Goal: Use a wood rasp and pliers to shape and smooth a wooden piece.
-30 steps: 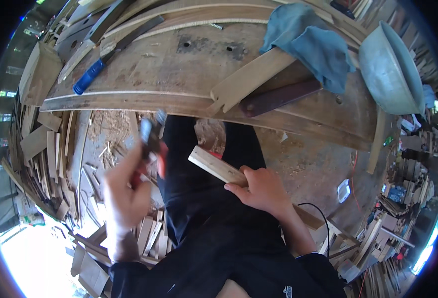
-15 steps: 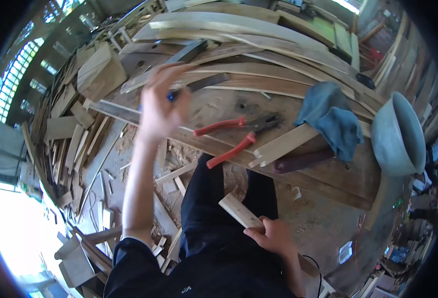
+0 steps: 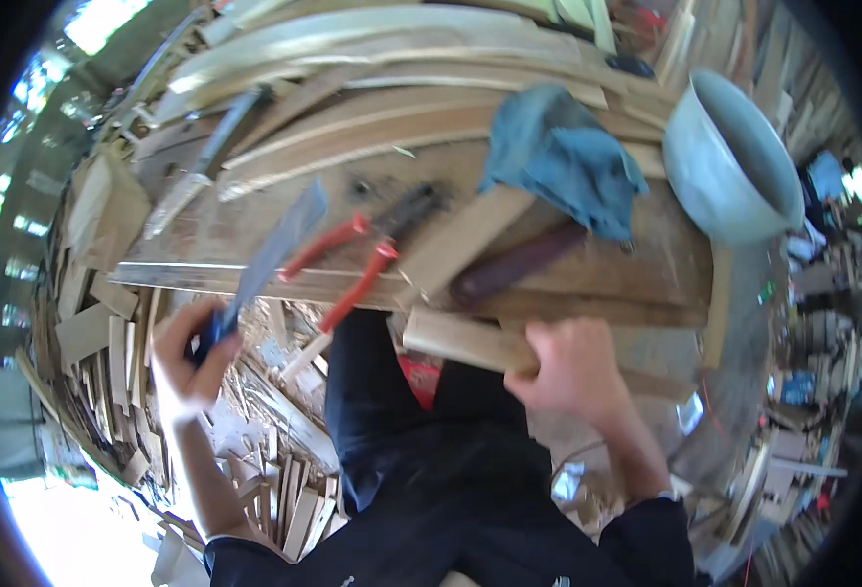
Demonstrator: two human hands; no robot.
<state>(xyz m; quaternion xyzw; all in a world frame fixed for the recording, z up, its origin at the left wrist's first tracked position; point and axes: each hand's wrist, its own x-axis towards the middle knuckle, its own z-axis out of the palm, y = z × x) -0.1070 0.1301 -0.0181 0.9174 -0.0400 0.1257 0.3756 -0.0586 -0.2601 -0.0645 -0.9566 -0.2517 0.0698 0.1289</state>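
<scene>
My left hand [image 3: 196,357] is closed round the blue handle of what looks like a flat file [image 3: 279,245]. Its long grey blade slants up over the bench edge, blurred by motion. In my right hand [image 3: 573,367] is a short wooden block [image 3: 465,339], gripped at its right end, its free end pointing left at the bench's front edge. Just beyond lie red-handled pliers [image 3: 380,252] with their jaws pointing away. Beside them a pale wooden strip [image 3: 470,245] rests partly under a blue cloth [image 3: 563,161], next to a dark reddish-brown tool or handle [image 3: 519,266].
A grey-white bowl [image 3: 725,161] stands tilted at the bench's right end. Long curved boards [image 3: 382,122] are stacked along the back of the wooden bench [image 3: 636,303]. Another blade-like tool [image 3: 226,137] lies at the left. Offcuts [image 3: 108,323] crowd the floor on the left.
My left hand has come down and left from above the bench, bringing the file. My right hand has raised the wooden block to the bench edge. The view has shifted.
</scene>
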